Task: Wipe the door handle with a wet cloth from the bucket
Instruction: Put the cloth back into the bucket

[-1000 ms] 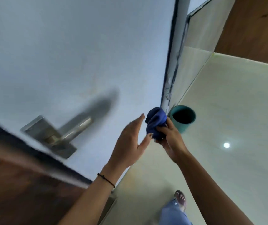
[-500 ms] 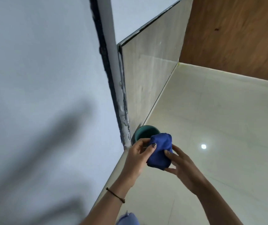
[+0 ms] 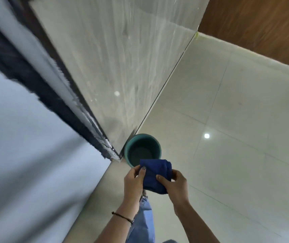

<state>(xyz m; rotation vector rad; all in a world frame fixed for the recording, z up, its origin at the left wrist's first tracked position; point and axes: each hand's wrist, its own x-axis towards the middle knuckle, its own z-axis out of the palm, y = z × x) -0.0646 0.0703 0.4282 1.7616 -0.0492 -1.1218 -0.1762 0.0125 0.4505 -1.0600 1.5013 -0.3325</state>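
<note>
Both hands grasp a bunched dark-blue cloth (image 3: 157,176) above glossy pale floor tiles (image 3: 236,155): the left hand (image 3: 134,181) pinches its left edge, the right hand (image 3: 175,185) its right. Just beyond stands a round teal plastic bucket (image 3: 158,146), against a streaked beige wall panel (image 3: 122,58). A brown wooden panel (image 3: 263,23) closes the far corner.

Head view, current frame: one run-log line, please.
both hands: left hand and right hand hold blue cloth | position: above teal bucket on floor by wall | door handle: out of view
</note>
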